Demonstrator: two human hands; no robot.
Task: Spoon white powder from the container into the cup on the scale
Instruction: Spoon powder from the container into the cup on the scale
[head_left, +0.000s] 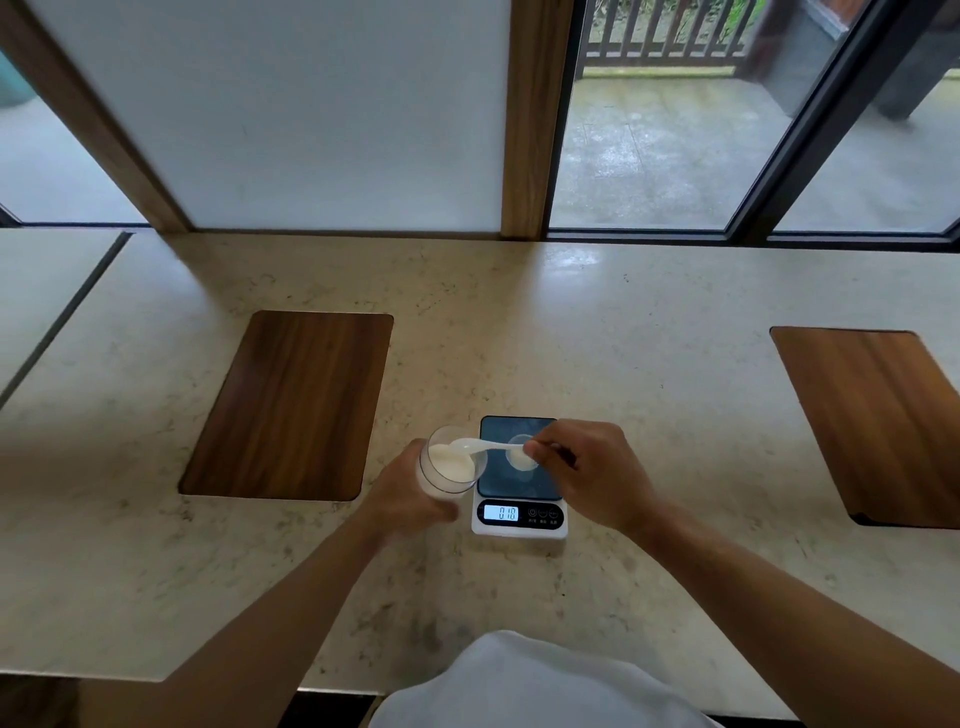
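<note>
My left hand (410, 493) grips a clear container (451, 464) of white powder, tilted toward the scale. My right hand (592, 475) pinches the handle of a white plastic spoon (480, 446); its bowl rests over the powder at the container's mouth. A small clear cup (521, 453) with a little white powder at the bottom stands on the dark platform of the digital scale (519, 480), partly hidden behind my right fingers. The lit display (501, 513) shows digits.
The scale sits on a pale stone counter (649, 374). A wooden inlay panel (291, 405) lies to the left and another (878, 421) at the right edge. A wall and window frames close off the back.
</note>
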